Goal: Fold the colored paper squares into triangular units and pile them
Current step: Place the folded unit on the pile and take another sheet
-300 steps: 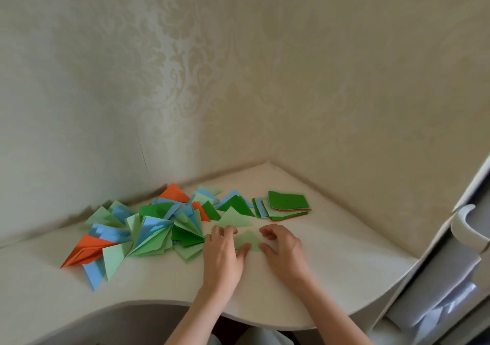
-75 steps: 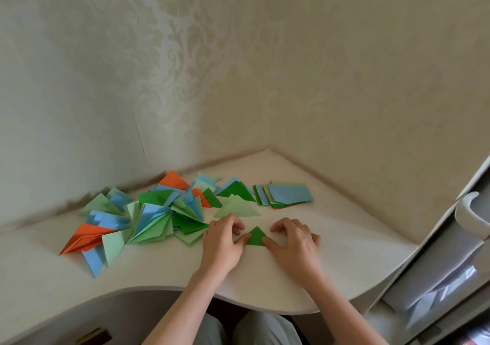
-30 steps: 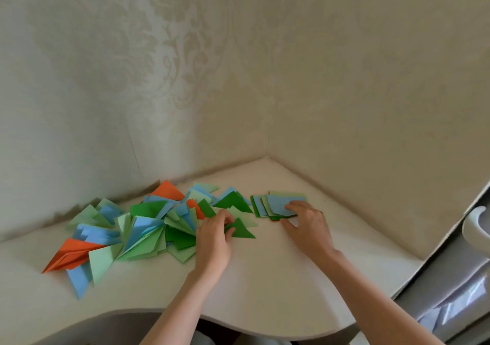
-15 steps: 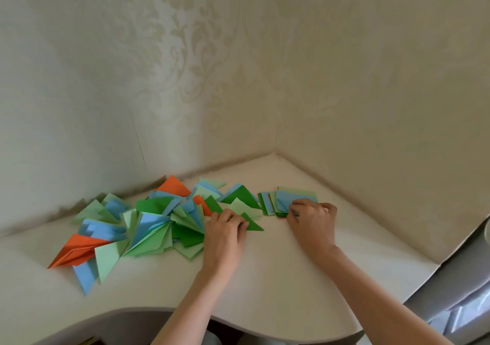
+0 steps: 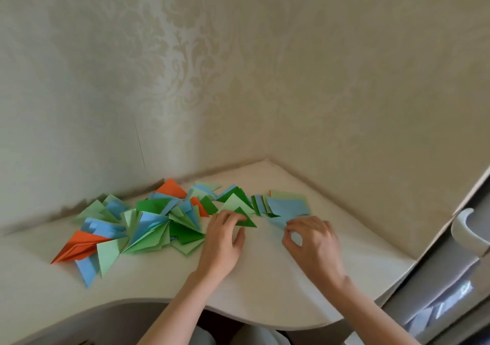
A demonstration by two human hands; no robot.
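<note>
Left hand [image 5: 221,241] lay flat on the desk [image 5: 159,289], fingers fairly straight, fingertips resting on a dark green triangle [image 5: 245,218] at the right edge of the pile [image 5: 148,225]; not curled round it, thumb spread to the side. Triangle was small, flat, sharp-creased, one point aimed right. Pile was a loose fan of folded units in light green, dark green, blue and orange, overlapping, spread along the wall from the left toward desk centre. Right hand [image 5: 311,238] was just in front of the stack [image 5: 287,205] of unfolded squares, thumb and forefinger pinching the near edge of a blue square [image 5: 278,221] that lay half off the stack. Stack sat near the corner, just right of the pile, blue sheet on top, light green and dark green edges showing beneath, slightly skewed. White handle [image 5: 464,229] at far right.
</note>
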